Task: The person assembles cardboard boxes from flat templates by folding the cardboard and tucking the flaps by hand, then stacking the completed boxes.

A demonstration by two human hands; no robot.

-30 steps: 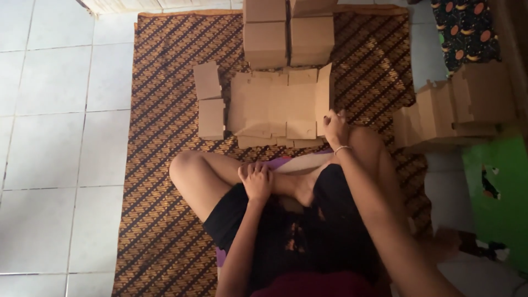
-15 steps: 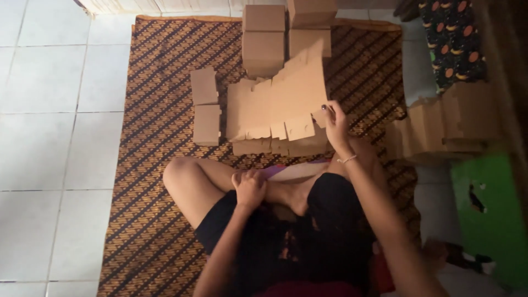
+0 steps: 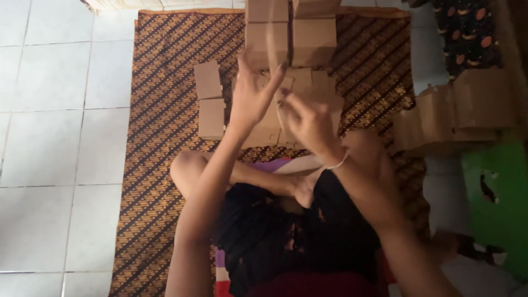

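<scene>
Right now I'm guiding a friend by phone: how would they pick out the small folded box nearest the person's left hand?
Find the brown patterned mat on the white tile floor. Left of the raised left hand two small cardboard boxes lie one above the other. It is the lower box, nearer the bent knee, apart from the bigger stacked boxes at the mat's top.

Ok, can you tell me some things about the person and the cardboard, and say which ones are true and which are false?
1. Both hands, left hand and right hand, are raised over the flat cardboard piece. True.
2. The patterned mat is plain blue. False: it is brown and patterned.
3. Folded boxes sit at the mat's far end. True.
4. The floor tiles are black. False: they are pale.
</scene>
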